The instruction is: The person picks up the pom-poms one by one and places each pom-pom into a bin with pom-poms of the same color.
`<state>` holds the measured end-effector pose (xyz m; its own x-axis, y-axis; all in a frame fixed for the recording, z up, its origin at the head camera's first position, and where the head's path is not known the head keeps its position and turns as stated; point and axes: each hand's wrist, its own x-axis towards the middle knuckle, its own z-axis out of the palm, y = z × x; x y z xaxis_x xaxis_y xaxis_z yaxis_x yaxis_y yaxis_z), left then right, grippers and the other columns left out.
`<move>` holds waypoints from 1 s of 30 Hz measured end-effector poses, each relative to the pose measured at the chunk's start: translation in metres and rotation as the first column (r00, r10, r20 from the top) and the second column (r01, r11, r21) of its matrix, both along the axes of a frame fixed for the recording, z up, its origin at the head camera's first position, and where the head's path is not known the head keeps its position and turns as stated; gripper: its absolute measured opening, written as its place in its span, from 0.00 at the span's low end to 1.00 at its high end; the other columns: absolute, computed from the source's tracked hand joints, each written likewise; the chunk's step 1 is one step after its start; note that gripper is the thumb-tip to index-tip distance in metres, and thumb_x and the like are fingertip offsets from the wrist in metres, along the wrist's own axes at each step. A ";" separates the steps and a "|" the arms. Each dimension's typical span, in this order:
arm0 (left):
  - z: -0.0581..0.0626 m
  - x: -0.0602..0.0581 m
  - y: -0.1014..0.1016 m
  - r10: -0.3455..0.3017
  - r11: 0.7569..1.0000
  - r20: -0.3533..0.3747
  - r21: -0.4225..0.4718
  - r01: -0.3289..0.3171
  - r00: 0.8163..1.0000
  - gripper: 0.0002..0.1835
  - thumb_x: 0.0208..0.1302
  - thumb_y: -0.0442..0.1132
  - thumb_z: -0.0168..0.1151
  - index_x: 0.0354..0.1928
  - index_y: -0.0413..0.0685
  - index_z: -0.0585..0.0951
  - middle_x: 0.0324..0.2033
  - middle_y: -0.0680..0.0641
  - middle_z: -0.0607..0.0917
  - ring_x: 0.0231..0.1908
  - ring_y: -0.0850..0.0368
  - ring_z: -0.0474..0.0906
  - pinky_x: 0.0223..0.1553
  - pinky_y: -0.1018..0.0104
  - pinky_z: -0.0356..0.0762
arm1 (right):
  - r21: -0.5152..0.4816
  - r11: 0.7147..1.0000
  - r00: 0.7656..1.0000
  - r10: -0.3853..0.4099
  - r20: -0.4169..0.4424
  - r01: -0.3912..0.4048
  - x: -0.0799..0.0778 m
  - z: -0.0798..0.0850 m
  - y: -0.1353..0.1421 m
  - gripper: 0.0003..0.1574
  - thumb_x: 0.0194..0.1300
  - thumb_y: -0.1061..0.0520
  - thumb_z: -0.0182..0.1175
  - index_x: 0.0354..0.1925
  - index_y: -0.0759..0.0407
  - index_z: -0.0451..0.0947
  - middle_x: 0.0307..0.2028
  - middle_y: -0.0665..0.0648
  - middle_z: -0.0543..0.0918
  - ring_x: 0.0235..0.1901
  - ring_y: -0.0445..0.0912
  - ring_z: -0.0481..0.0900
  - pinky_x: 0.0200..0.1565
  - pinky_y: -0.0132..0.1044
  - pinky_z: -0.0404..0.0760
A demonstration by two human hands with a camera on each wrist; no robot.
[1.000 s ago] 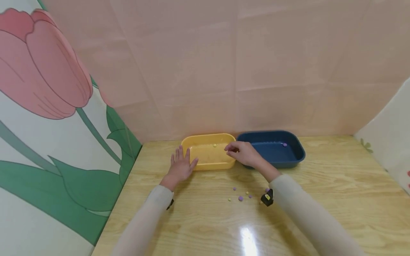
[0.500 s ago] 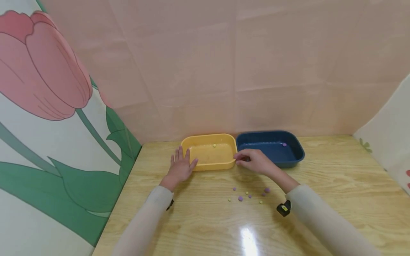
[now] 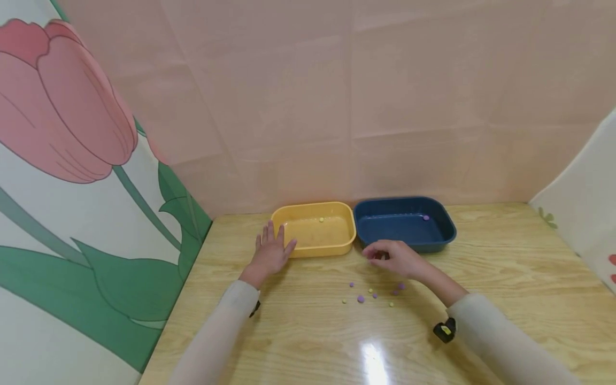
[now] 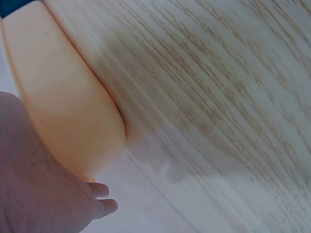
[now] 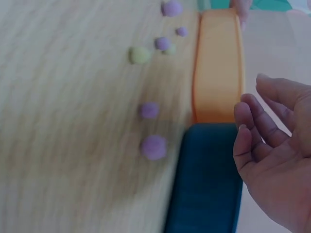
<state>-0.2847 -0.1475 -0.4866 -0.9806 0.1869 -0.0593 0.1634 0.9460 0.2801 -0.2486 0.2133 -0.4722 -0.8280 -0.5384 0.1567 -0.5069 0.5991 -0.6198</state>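
Purple balls [image 3: 361, 299], yellow balls [image 3: 391, 305] lying nearest on table [image 3: 289, 337].
Right hand [image 3: 397, 258] is hovering beyond, fingers loosely curled, empty; left hand [image 3: 269, 255] is resting spread on left end of yellow tray [image 3: 322, 250]; blue tray [image 3: 401, 230] is sitting beside it.

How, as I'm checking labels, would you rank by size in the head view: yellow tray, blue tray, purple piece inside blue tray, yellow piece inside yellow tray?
1. Blue tray
2. Yellow tray
3. Purple piece and yellow piece: too alike to rank.
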 end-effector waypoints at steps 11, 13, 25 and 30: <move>-0.008 -0.002 -0.003 -0.011 1.000 -0.014 0.010 0.011 1.000 0.44 0.77 0.68 0.25 0.81 0.43 0.48 0.79 0.31 0.36 0.78 0.33 0.35 0.75 0.36 0.37 | -0.025 0.990 0.987 0.139 0.081 -0.137 0.002 -0.019 0.007 0.13 0.68 0.61 0.67 0.50 0.58 0.84 0.44 0.55 0.87 0.39 0.42 0.82 0.41 0.34 0.82; -0.008 -0.001 -0.003 -0.013 1.000 -0.012 0.012 0.013 1.000 0.46 0.75 0.71 0.22 0.81 0.43 0.48 0.79 0.31 0.36 0.78 0.33 0.35 0.75 0.36 0.36 | -0.026 0.986 0.983 0.163 0.083 -0.162 0.002 -0.022 0.007 0.13 0.67 0.60 0.67 0.50 0.59 0.84 0.45 0.56 0.87 0.39 0.43 0.82 0.41 0.35 0.82; -0.003 0.000 -0.001 -0.005 1.000 -0.002 0.006 0.005 1.000 0.46 0.76 0.70 0.23 0.81 0.44 0.47 0.79 0.32 0.35 0.78 0.34 0.34 0.75 0.37 0.36 | 0.027 0.972 0.970 0.231 0.077 -0.233 0.002 -0.031 0.009 0.14 0.64 0.61 0.69 0.49 0.53 0.87 0.44 0.52 0.85 0.41 0.45 0.80 0.44 0.37 0.79; -0.003 -0.001 -0.001 -0.007 1.000 -0.012 0.000 0.007 1.000 0.45 0.77 0.69 0.25 0.81 0.44 0.48 0.79 0.32 0.36 0.78 0.33 0.36 0.75 0.37 0.37 | 0.037 0.961 0.958 0.270 0.092 -0.275 0.001 -0.032 0.009 0.15 0.64 0.64 0.68 0.49 0.54 0.88 0.44 0.52 0.83 0.40 0.47 0.78 0.44 0.38 0.78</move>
